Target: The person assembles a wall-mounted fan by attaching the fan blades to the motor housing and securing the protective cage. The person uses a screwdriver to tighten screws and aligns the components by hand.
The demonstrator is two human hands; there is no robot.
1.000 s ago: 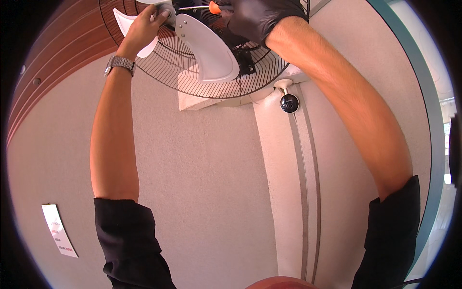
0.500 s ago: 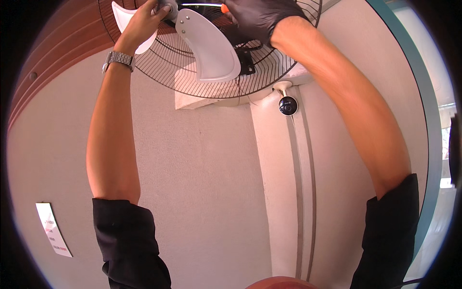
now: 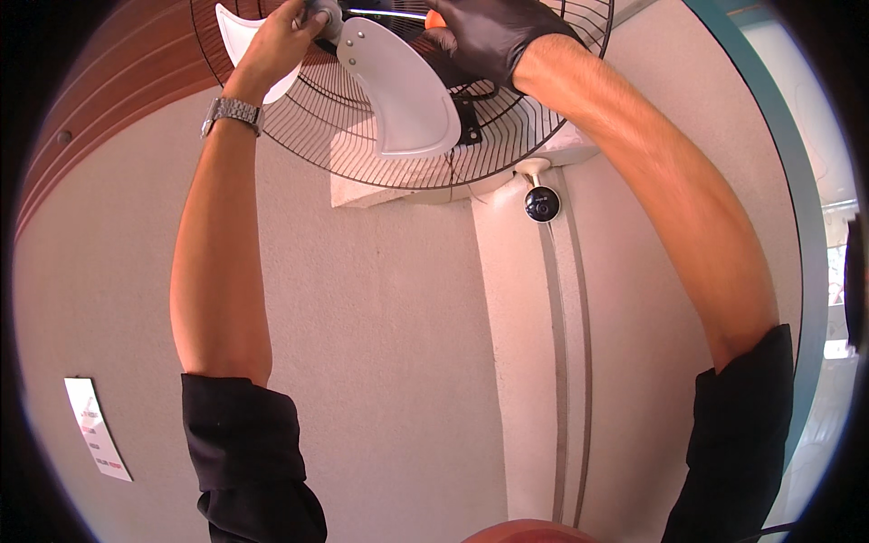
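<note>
Overhead, a fan with white blades (image 3: 403,95) stands in front of its round black wire guard (image 3: 317,170). My left hand (image 3: 272,50), bare and with a metal watch (image 3: 233,113) at the wrist, closes its fingers and thumb round the grey hub (image 3: 329,20) at the fan's centre. A black glove covers my right hand (image 3: 498,38), which grips a screwdriver (image 3: 435,19) by its orange handle. The thin metal shaft runs left towards the hub; the top edge crops the view there, and whether the tip touches a screw I cannot tell.
Below the guard, a small round black-and-white camera (image 3: 542,204) hangs from a ledge (image 3: 362,194). Cable channels (image 3: 568,362) run down the wall beneath it. A white sign (image 3: 97,430) is at lower left, red-brown panelling (image 3: 109,90) at upper left, a teal frame (image 3: 806,181) at right.
Fan, hands and screwdriver appear slightly lower and further right in the picture. Both hands keep the same hold.
</note>
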